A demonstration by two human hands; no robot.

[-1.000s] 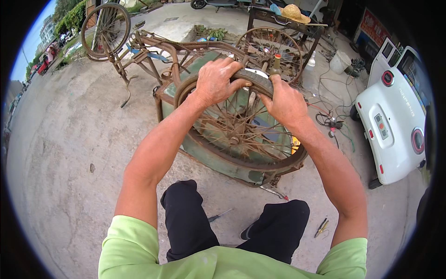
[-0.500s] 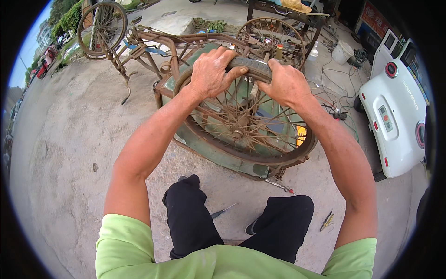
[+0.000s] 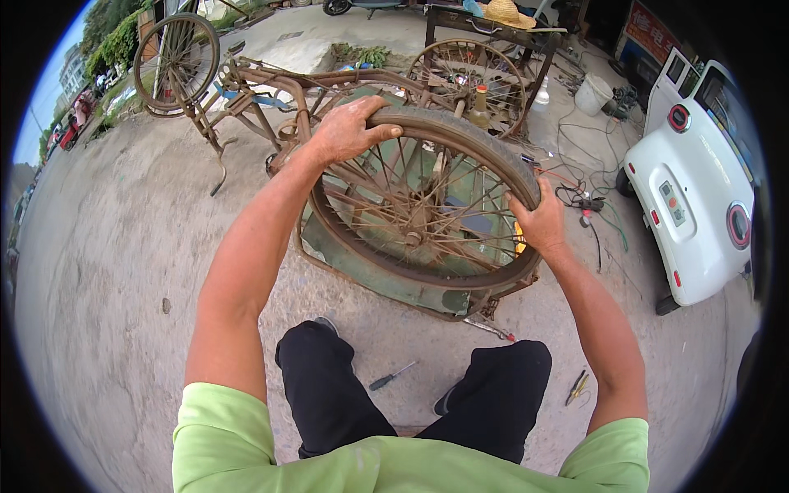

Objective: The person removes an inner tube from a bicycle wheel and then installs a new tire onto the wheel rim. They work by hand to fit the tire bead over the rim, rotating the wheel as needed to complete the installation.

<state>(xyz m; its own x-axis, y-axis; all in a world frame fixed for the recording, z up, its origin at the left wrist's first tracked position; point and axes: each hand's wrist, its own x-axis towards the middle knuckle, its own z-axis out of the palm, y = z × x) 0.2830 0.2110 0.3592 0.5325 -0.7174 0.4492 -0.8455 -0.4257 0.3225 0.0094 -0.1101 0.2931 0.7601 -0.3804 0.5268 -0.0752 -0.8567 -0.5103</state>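
A rusty spoked wheel (image 3: 413, 238) with a worn black tire (image 3: 472, 135) lies tilted before me, on an overturned cycle frame (image 3: 288, 80) with a green metal bed (image 3: 448, 302). My left hand (image 3: 349, 131) is closed over the tire's upper left, its thumb pointing right along the inner side. At the right side of the tire my right hand (image 3: 540, 220) grips, with its thumb toward the spokes and its fingers partly hidden behind the rubber. Along the far edge the tire covers the rim; whether it is fully seated cannot be made out.
On the ground lie a screwdriver (image 3: 393, 375), pliers (image 3: 577, 388) and a metal tool with a red end (image 3: 491, 330). Behind the wheel stands a bottle with an orange cap (image 3: 479, 107). Cables (image 3: 579, 177) and a white bucket (image 3: 592, 94) are right, near a white vehicle (image 3: 686, 185).
My right hand has moved from the top of the tire down to its right side. My left hand has shifted slightly left and no longer sits close to the right one.
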